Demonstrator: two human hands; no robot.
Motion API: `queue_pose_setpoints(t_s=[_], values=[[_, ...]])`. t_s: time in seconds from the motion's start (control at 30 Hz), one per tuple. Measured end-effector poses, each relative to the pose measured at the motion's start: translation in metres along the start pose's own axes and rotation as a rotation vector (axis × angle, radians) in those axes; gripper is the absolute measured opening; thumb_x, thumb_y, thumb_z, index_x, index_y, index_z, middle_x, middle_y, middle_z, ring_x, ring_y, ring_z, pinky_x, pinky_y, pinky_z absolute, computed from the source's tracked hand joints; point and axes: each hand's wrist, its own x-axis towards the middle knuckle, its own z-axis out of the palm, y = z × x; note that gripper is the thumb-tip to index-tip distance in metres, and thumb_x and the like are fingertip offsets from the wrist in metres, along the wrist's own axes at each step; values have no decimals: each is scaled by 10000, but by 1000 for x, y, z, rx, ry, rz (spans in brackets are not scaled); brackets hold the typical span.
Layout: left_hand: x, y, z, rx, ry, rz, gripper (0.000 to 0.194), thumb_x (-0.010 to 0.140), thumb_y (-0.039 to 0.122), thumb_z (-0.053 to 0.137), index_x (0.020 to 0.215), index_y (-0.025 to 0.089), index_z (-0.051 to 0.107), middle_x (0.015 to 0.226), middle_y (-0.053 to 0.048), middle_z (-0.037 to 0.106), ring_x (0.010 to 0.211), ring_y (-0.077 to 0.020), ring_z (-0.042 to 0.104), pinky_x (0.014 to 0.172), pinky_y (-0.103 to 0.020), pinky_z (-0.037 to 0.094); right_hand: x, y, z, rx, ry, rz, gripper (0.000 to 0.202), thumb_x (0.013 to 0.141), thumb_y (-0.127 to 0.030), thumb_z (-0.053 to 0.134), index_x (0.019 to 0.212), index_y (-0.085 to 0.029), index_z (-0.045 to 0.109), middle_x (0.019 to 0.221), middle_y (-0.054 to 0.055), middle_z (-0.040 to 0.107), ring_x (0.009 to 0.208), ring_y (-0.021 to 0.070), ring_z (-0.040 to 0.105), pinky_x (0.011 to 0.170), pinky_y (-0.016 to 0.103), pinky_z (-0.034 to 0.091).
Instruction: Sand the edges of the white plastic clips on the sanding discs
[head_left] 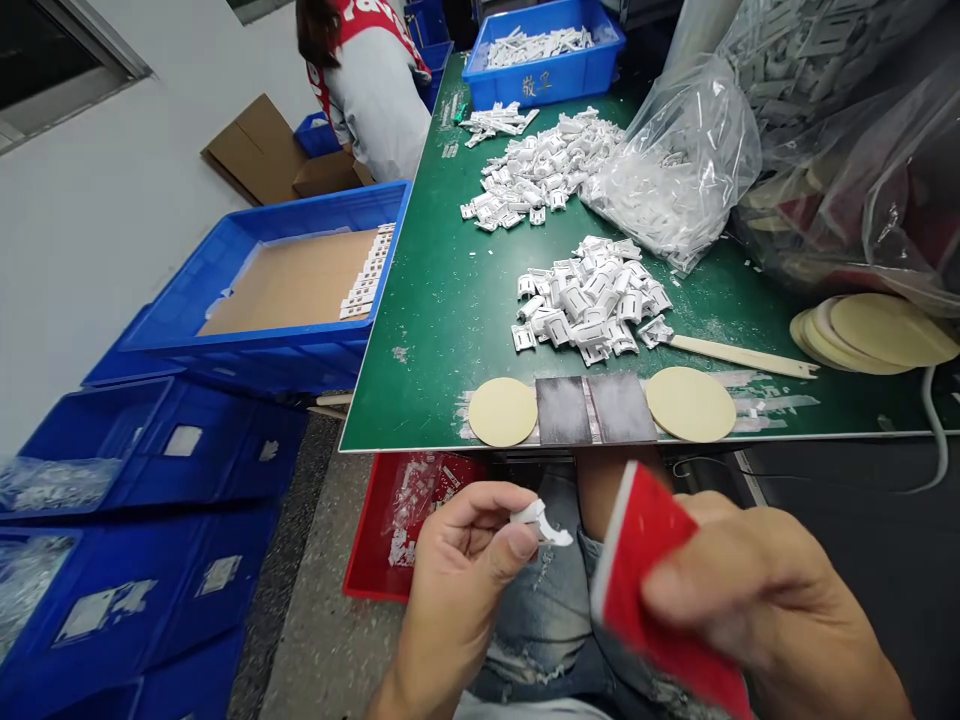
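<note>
Between the thumb and fingers of my left hand (472,560) is a small white curved plastic part (541,522), held below the table's front edge. My right hand (757,590), slightly blurred, grips a red pad with a pale edge (652,570), just right of the part and apart from it. On the green table (442,300), a heap of similar white parts (592,300) lies beyond my hands. Two dark grey abrasive squares (592,408) sit side by side at the front edge, between a left yellow disc (502,411) and a right yellow disc (691,404).
A larger white heap (547,165), a blue bin (544,75) and clear bags (682,160) stand farther back. Stacked discs (885,332) and a flat stick (742,356) lie right. Blue crates (262,350) stand left, near a person (382,100). A red bin (367,560) is below.
</note>
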Motion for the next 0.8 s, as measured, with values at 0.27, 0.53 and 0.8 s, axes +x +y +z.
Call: queue_pose_setpoints(t_s=[0.27,0.53,0.8], values=[[-5,-5,-6,51,-70,43,179,720,330,867,829,214,786,766,-48,754,690,-153,689,640,-228,548,25,-5,-3,-242,-3,27,257,939,-465,615,1030,-314,801,689,-12,751,630,143,700,562,208,544],[-1,4,-10,687,-14,906,382,786,5,739,1063,267,757,944,-19,790,947,-225,728,871,-387,598,4,10,-3,-195,574,69,261,891,-409,696,1122,-314,774,1050,28,773,874,191,715,749,258,585],[5,6,-16,1032,37,1324,262,787,6,739,1015,135,747,1064,-75,736,1060,-281,710,852,-421,648,-17,19,23,265,551,230,206,825,-447,747,992,-341,805,917,27,767,565,95,626,446,154,463]])
